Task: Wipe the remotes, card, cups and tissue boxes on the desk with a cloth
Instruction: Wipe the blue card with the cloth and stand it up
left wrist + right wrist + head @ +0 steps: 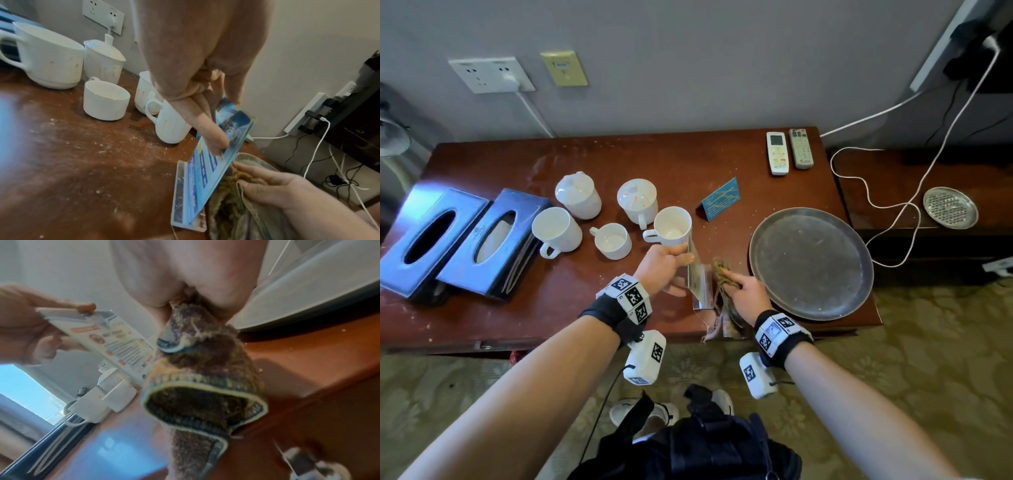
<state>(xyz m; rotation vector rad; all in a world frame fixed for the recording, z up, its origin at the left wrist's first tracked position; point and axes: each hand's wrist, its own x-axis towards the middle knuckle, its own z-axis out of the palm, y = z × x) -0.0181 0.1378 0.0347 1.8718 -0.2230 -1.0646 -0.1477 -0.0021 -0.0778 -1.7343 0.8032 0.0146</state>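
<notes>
The left hand (666,265) gripped the upper edge of a card stand (207,164), thumb on one face and fingers on the other, holding it tilted with its lower edge at the front of the tabletop (571,291). The right hand (748,294) clutched a worn, bunched cloth (197,369) and pressed it against the stand's right face; loose ends of the cloth hung over the tabletop's front edge. A second, blue folded card (720,199) stood farther back, apart from both hands. Five white cups (613,240) were grouped left of the stand, two of them lidded and streaked with orange marks. Two dark tissue boxes (465,240) lay at the left end, one overlapping the other. Two remotes (789,152) lay side by side at the far right corner. A round metal tray (811,263) sat just right of the right hand. Pale specks covered the tabletop.
</notes>
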